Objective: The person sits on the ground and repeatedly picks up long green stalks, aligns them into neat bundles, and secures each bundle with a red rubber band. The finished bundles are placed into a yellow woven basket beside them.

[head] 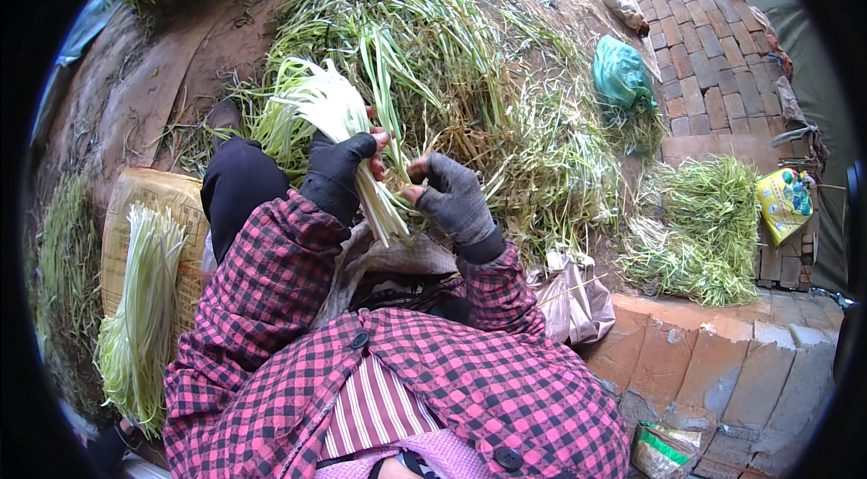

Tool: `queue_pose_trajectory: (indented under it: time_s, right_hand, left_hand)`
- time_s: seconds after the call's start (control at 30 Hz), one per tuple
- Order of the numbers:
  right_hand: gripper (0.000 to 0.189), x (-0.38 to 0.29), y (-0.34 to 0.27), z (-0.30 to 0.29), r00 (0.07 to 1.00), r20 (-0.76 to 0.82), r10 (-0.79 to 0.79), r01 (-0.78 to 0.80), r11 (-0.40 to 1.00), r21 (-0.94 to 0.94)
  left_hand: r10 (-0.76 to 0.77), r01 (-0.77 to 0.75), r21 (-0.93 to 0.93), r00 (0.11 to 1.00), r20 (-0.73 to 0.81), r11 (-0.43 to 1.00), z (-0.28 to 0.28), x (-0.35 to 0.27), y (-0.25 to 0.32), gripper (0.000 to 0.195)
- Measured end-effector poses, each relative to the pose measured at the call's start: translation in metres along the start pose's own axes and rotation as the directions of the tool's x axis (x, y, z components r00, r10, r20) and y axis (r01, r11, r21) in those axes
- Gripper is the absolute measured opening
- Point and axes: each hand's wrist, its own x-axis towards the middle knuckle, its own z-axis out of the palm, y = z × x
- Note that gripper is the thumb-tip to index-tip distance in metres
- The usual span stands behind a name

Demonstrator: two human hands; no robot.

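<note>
My left hand point(342, 167), in a dark fingerless glove, grips a bundle of pale chive-like stalks point(332, 100). Its leafy ends fan out to the upper left, and the white stems point down toward my lap. Close on its right, my right hand point(450, 198) wears a worn grey fingerless glove. Thumb and fingers pinch the lower end of a few green stalks point(386, 86) beside the bundle. Beyond both hands spreads a large heap of loose green stalks point(413, 25), with dry brown leaves mixed in. A woven cloth point(399, 255) lies over my lap.
At my left, a sorted bundle of pale stalks point(145, 296) lies on a printed yellow-brown sack point(186, 191). To the right are another green pile point(704, 215), a teal plastic bag point(620, 73), a yellow packet point(786, 201) and brick paving point(704, 39). A pale bag point(576, 303) sits near my right elbow.
</note>
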Motion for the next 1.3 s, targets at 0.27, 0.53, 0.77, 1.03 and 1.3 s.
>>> queue_pose_trajectory:
  time_s: [0.27, 0.53, 0.77, 1.03, 1.3]
  right_hand:
    - [0.013, 0.02, -0.014, 0.018, 0.996, -0.071, 0.06, -0.047, 0.983, 0.176]
    - [0.012, 0.009, 0.03, 0.01, 0.98, -0.045, 0.194, -0.17, 0.931, 0.325]
    - [0.014, 0.021, 0.019, -0.005, 0.954, -0.27, 0.13, -0.159, 0.983, -0.089]
    - [0.016, 0.049, -0.021, 0.029, 0.976, -0.208, -0.063, 0.081, 0.994, 0.079]
    - [0.012, 0.027, 0.001, 0.014, 0.982, -0.155, -0.11, 0.135, 0.978, 0.16]
  left_hand:
    - [0.027, -0.02, -0.074, 0.995, 0.093, 0.997, -0.002, -0.004, 0.005, 0.046]
    - [-0.037, 0.069, -0.171, 0.982, 0.185, 0.983, -0.002, -0.005, 0.003, 0.042]
    - [-0.011, 0.011, -0.011, 0.997, 0.076, 1.0, -0.002, -0.002, 0.001, 0.037]
    - [0.091, -0.095, 0.077, 0.994, 0.056, 0.992, -0.005, 0.0, -0.006, 0.032]
    - [-0.017, 0.016, 0.016, 0.999, 0.035, 1.0, -0.008, 0.004, -0.007, 0.026]
